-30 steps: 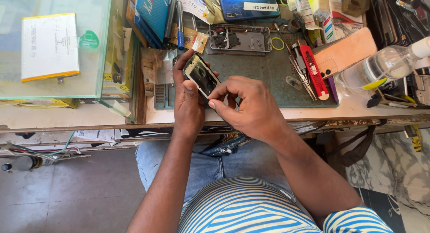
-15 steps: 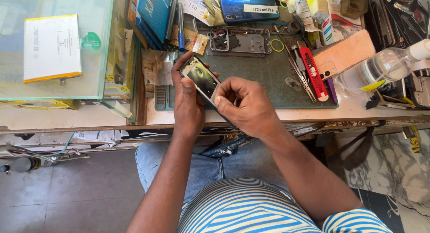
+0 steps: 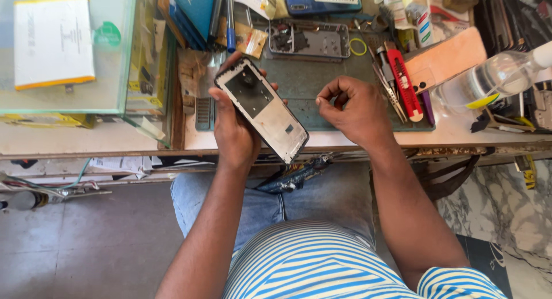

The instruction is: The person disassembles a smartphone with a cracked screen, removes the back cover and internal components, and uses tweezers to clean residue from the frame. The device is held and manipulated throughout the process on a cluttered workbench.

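Note:
My left hand grips an opened phone frame, black-edged with a pale inner plate, held tilted above the near edge of the green work mat. My right hand hovers just right of the frame, apart from it, with fingertips pinched together; whether something tiny sits between them I cannot tell. Both hands are over the front of the workbench, above my lap.
Another stripped phone frame lies at the mat's far edge beside a yellow ring. A red utility knife, tweezers, an orange phone case and a clear bottle sit at the right. A glass case stands left.
My right hand has come off the phone frame and moved right, fingers pinched. My left hand has tipped the frame so that its inner side faces up.

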